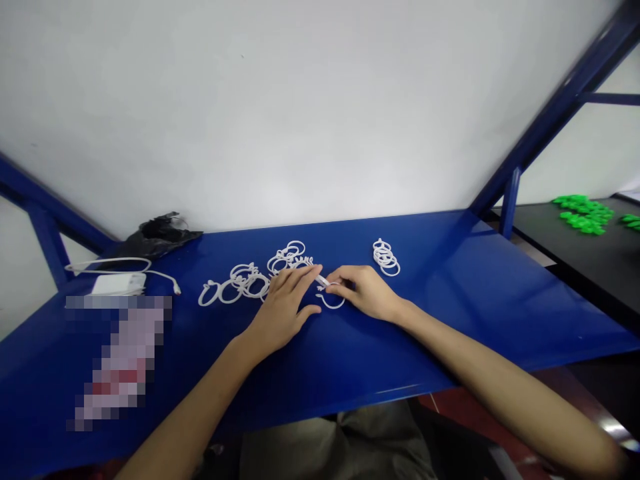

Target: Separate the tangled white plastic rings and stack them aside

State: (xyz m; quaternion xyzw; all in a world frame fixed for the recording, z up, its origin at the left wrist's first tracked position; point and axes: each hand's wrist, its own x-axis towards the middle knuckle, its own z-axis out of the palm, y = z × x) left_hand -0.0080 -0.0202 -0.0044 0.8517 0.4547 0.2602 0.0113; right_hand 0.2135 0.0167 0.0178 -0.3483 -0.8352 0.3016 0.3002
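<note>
My right hand [364, 291] is closed in a pinch on a white plastic ring [333, 307], whose lower arc shows below the fingertips; the fingers hide part of it. Beside it, my left hand [286, 301] lies low over the blue table, fingers stretched out and thumb apart, with its fingertips close to that ring. A loose group of similar white rings [231, 291], each with a small knobbed clasp, spreads left of and behind my left hand, which covers some of them. Farther right, a smaller overlapping cluster of white rings [387, 258] rests on the table.
The blue table [425, 353] meets a pale wall and blue slanted frame bars. At left lie a black plastic bag [159, 235], a white adapter [119, 284] with its cable, and a pixelated item [125, 360]. Green pieces [585, 213] sit on a dark surface at right.
</note>
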